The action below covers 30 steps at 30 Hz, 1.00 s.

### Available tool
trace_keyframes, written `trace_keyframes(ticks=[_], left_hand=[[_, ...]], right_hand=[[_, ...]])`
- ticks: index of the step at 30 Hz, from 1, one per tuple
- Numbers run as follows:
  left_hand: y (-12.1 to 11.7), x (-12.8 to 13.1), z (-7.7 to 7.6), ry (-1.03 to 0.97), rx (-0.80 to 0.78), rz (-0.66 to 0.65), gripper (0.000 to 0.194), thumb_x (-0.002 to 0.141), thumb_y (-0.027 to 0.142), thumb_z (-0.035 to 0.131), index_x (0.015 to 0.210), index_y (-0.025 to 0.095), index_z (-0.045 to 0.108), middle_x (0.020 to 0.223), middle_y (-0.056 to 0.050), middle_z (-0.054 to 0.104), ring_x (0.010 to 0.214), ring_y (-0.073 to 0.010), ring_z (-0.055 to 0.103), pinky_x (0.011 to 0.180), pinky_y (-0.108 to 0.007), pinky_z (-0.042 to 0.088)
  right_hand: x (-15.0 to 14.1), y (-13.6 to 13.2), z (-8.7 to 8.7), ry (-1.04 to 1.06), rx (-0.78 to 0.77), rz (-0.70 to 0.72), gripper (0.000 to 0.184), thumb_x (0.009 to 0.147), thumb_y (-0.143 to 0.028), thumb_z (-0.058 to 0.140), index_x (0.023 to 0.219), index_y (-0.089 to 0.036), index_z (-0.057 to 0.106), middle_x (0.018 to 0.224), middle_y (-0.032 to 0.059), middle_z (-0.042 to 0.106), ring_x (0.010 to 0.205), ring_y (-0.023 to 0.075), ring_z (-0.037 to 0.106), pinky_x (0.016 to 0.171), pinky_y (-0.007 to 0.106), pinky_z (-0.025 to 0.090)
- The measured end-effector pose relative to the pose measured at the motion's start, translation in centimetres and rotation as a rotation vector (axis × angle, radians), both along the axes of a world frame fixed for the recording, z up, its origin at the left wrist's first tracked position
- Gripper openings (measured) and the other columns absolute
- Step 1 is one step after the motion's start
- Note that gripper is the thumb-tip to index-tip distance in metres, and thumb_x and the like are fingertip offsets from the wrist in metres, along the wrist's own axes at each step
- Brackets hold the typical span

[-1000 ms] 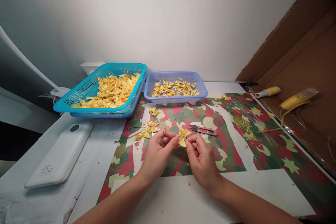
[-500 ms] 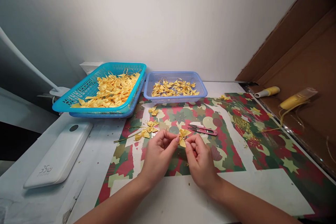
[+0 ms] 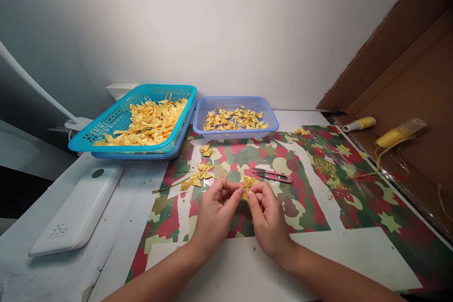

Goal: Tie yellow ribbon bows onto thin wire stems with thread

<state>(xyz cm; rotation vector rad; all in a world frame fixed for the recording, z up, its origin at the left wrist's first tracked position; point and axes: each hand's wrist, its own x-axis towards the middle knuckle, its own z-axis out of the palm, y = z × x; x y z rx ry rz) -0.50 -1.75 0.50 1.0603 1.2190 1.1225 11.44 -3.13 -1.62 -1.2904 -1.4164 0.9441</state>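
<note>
We have drawn the fingertips of our left hand (image 3: pixel 214 212) and right hand (image 3: pixel 269 221) closer together, now covering more of the yellow bow's (image 3: pixel 250 181) near part than before.

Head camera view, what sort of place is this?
Probably a small handicraft workstation, judging by the turquoise basket heaped with yellow ribbon bows, the pink-handled thread snips on the table, and a yellow thread spool at the right.
</note>
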Motion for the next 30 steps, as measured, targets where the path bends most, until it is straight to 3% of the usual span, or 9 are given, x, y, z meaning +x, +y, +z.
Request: trace_keyframes(ticks=[6,11,16,22,30], left_hand=[[0.1,0.1,0.1,-0.092,-0.045,0.024,0.022,0.076,0.033,0.069,0.074,0.017,0.055,0.064,0.003,0.063,0.060,-0.0089,0.056,0.055,-0.017,0.045],[0.1,0.2,0.1,-0.085,-0.036,0.032,0.021,0.076,0.032,0.068,0.074,0.017,0.055,0.068,0.001,0.065,0.064,-0.0108,0.060,0.059,-0.019,0.048],[0.0,-0.1,0.1,0.052,0.107,0.025,0.015,0.073,0.026,0.068,0.074,0.017,0.056,0.088,-0.006,0.069,0.085,-0.0174,0.065,0.073,-0.026,0.053],[-0.2,-0.5,0.1,0.209,0.276,0.012,0.007,0.077,0.023,0.064,0.076,0.018,0.059,0.077,-0.003,0.066,0.074,-0.0153,0.063,0.069,-0.026,0.052],[0.3,-1.2,0.7,0.330,0.422,-0.015,0.014,0.083,0.021,0.057,0.071,0.019,0.064,0.069,-0.001,0.067,0.066,-0.0148,0.060,0.063,-0.026,0.048]], right_hand=[[0.0,0.0,-0.2,-0.005,-0.006,0.005,0.017,0.094,-0.026,0.039,0.077,-0.022,0.040,0.053,-0.0090,0.033,0.044,0.0090,0.031,0.043,0.021,0.023],[0.0,-0.1,-0.3,0.000,-0.004,0.006,0.016,0.093,-0.025,0.040,0.078,-0.022,0.041,0.053,-0.0087,0.035,0.045,0.0091,0.032,0.043,0.021,0.024],[0.1,-0.1,-0.4,-0.034,0.101,0.024,0.013,0.094,-0.021,0.038,0.081,-0.022,0.043,0.058,-0.0065,0.043,0.047,0.0096,0.039,0.044,0.021,0.030],[0.4,-0.3,-0.5,-0.126,0.244,0.018,0.011,0.093,-0.015,0.039,0.087,-0.022,0.044,0.068,-0.0032,0.055,0.054,0.0108,0.051,0.050,0.020,0.040],[0.4,-0.4,-0.4,-0.197,0.303,0.005,0.014,0.092,-0.012,0.039,0.084,-0.023,0.041,0.059,-0.0075,0.041,0.046,0.0091,0.038,0.044,0.020,0.031]])
